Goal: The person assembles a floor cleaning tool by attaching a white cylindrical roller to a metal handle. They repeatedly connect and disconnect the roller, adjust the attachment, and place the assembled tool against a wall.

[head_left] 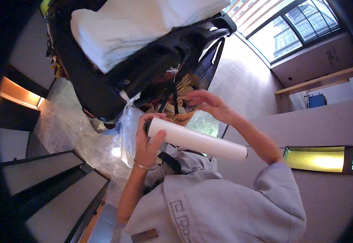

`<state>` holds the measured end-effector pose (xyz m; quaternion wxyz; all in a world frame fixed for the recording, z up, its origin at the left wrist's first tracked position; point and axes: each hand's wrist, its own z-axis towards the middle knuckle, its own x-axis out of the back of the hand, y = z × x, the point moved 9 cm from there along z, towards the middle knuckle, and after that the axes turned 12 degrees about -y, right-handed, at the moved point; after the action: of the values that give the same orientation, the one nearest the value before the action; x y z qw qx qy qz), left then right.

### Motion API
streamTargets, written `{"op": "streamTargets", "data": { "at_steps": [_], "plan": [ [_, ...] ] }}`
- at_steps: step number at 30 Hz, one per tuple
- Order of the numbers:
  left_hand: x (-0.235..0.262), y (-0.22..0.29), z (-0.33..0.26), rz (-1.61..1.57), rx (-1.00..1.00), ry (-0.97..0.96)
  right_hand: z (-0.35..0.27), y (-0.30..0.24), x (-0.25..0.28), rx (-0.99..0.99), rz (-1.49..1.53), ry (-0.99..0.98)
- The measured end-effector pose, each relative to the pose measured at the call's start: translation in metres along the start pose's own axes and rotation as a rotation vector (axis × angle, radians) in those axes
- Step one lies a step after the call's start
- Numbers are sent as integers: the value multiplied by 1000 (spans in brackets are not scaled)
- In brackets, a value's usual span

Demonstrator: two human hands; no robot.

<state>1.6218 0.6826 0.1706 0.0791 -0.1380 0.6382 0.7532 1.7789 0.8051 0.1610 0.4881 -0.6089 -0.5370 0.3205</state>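
My left hand (pixel 147 135) is closed around one end of a long white roll (pixel 201 139), which has a dark core at its end. The roll lies slanted in front of my chest, its other end lower and to the right. Beyond it, my right hand (pixel 212 106) is raised with fingers stretched toward the near end of a black cart (pixel 91 91). Nothing shows in that hand, and its fingertips partly overlap the mixed items in the cart. A clear plastic bag (pixel 130 121), knotted at the top, hangs from the cart beside my left hand.
Folded white towels (pixel 115 30) are stacked on the cart. A lit sign (pixel 318 160) sits on the wall at right, with a window (pixel 294 30) at the far right. Shiny patterned flooring (pixel 69 119) runs under the cart, and dark-edged panels (pixel 59 182) stand at lower left.
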Motion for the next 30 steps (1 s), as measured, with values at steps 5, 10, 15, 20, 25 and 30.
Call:
{"op": "streamTargets", "data": {
  "at_steps": [5,10,15,20,25,30],
  "plan": [
    [15,12,-12,49,-49,36,-39,74,-80,-108,-645,-125],
    [5,12,-24,91,-46,11,20,161,-114,-101,413,303],
    [-5,-31,-55,265,110,-45,-33,119,-73,70,290,832],
    [-84,-57,-41,568,-12,-260,-55,28,-53,88,116,765],
    [-106,-130,-21,1303,-97,116,-44,-63,-67,197,-324,490],
    [-71,-54,-66,-295,-231,632,-79,-9,-55,359,-442,133]
  ]
}}
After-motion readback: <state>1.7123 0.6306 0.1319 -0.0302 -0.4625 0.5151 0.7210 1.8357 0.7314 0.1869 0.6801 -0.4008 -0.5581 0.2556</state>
